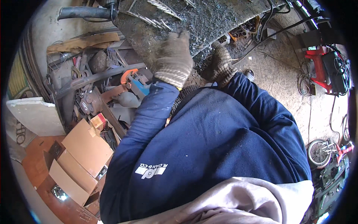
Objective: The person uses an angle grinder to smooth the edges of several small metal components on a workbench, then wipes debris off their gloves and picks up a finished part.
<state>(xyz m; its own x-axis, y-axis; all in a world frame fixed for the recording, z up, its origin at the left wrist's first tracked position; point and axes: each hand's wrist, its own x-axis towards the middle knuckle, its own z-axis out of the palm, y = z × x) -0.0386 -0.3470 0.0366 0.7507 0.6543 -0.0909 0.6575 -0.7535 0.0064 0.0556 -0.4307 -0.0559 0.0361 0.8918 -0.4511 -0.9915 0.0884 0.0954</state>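
My left hand [173, 59], in a knitted work glove, rests against the front edge of a dark, grimy metal workbench [209, 18]; its fingers curl down, and I cannot tell if they grip anything. My right hand [220, 61], also gloved, is below the bench edge with its fingers bent; what it holds, if anything, is hidden. Several thin metal rods [158, 15] lie on the bench top beyond my left hand. My dark blue sleeves and jacket fill the middle of the view.
A heap of scrap metal and tools [93, 82] with an orange-handled part lies left. Cardboard boxes [84, 153] sit lower left beside a white slab [35, 115]. A red machine with cables [324, 67] stands right, and a small bicycle [328, 149] lower right.
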